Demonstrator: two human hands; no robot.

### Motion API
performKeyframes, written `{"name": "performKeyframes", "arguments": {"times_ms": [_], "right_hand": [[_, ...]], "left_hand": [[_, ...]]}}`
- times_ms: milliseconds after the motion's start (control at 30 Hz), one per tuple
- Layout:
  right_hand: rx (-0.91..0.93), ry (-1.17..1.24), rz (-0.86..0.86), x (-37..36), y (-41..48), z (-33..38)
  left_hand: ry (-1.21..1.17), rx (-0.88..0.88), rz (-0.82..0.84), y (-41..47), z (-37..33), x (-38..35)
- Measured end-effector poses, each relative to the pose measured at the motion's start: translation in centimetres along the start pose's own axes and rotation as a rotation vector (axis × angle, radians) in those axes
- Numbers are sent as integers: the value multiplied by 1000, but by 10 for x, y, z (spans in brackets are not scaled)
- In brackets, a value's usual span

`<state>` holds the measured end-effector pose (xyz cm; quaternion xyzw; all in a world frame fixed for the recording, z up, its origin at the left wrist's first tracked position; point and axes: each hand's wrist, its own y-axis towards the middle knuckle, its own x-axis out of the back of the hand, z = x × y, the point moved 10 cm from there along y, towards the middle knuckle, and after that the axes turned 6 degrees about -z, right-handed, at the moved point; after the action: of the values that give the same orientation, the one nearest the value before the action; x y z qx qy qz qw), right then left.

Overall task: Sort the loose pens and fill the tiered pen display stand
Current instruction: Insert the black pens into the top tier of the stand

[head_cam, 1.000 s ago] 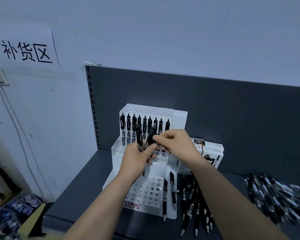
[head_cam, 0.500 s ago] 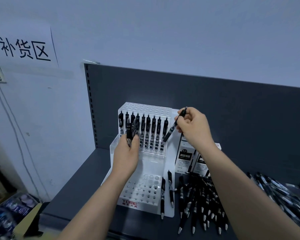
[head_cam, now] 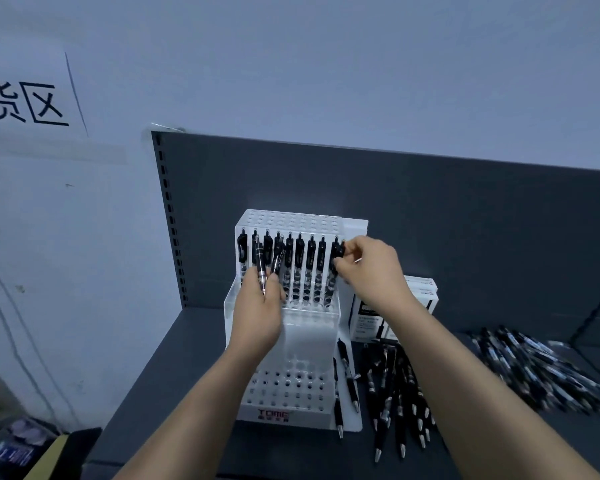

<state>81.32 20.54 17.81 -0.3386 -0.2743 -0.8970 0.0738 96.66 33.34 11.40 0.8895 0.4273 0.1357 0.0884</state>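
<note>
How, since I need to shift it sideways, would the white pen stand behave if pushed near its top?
Probably rigid: the stand looks like hard white plastic. Its back tier is tall and holds the row of pens, so a high push might tip it. Low down, it would likely slide on the smooth shelf.

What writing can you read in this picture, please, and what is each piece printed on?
"货区": paper sign on the wall, cut off at the left edge.
"TOME": red, on the front of the display stand.
Print on the white boxes beside it: too small to read.
</note>
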Motion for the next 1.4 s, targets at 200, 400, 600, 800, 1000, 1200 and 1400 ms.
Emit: {"name": "performKeyframes", "arguments": {"times_ms": [200, 400, 600, 800, 1000, 1200, 1400], "right_hand": [[-77, -92, -27, -2, 2, 0], [-109, -148, 30, -8, 1, 11], [-150, -41, -22, -4, -7, 1], [-195, 342, 49, -6, -31, 20], [-300, 565, -15, 8, -26, 15], [-202, 374, -227, 32, -16, 9], [-128, 248, -205, 25, -9, 20]], "left_hand": [[32, -34, 1, 1, -3, 0], [9, -43, 89, 1, -3, -2], [-144, 86, 191, -3, 5, -6], [-324, 69, 268, -11, -9, -19], [-222, 5, 172, -3, -7, -6], [-30, -40, 122, 5, -2, 9], [-53, 72, 157, 8, 13, 7]]}}
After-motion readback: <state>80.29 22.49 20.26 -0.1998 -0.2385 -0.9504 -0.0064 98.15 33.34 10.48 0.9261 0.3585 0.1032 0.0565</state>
